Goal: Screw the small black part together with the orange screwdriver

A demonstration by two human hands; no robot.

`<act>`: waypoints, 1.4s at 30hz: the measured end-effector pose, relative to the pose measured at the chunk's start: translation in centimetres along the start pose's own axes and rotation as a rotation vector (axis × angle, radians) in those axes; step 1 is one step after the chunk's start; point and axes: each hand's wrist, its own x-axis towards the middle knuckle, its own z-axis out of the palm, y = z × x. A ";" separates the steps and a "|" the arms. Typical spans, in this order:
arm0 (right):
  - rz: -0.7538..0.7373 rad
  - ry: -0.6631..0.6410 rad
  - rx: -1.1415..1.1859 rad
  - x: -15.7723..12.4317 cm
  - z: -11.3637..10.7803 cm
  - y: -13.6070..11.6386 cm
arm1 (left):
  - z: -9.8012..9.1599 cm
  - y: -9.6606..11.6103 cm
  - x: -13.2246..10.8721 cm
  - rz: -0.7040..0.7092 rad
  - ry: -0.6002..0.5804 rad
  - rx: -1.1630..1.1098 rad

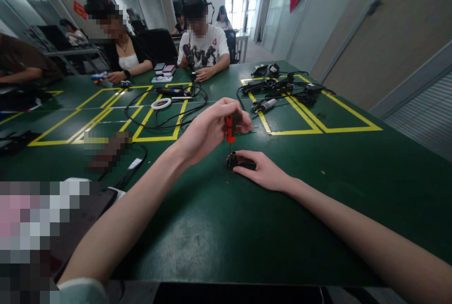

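Observation:
My left hand (222, 122) is closed around a screwdriver (230, 129) with a red and black handle. The screwdriver stands nearly upright, its thin shaft pointing down at a small black part (232, 161) on the green table. Whether the tip sits on a screw is too small to tell. From the right, my right hand (263, 169) grips that black part between thumb and fingers and holds it against the tabletop. A short upright tube shows on top of the part; its far side is partly hidden by my fingers.
Beyond my hands, black cables and adapters (271, 85) lie by yellow tape rectangles. A white ring (161, 103) and a looped black cable (158, 127) lie left of centre. Two people (203, 52) sit across the green table (282, 242). A dark device (84, 219) lies front left.

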 end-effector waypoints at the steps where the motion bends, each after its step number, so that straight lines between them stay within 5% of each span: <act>1: 0.000 0.003 -0.002 0.0 0.0 0.0 | 0.0 0.0 0.0 0.004 0.002 0.009; 42: -0.002 0.005 0.004 0.0 0.0 -0.2 | 0.1 0.0 -0.1 -0.002 -0.013 0.022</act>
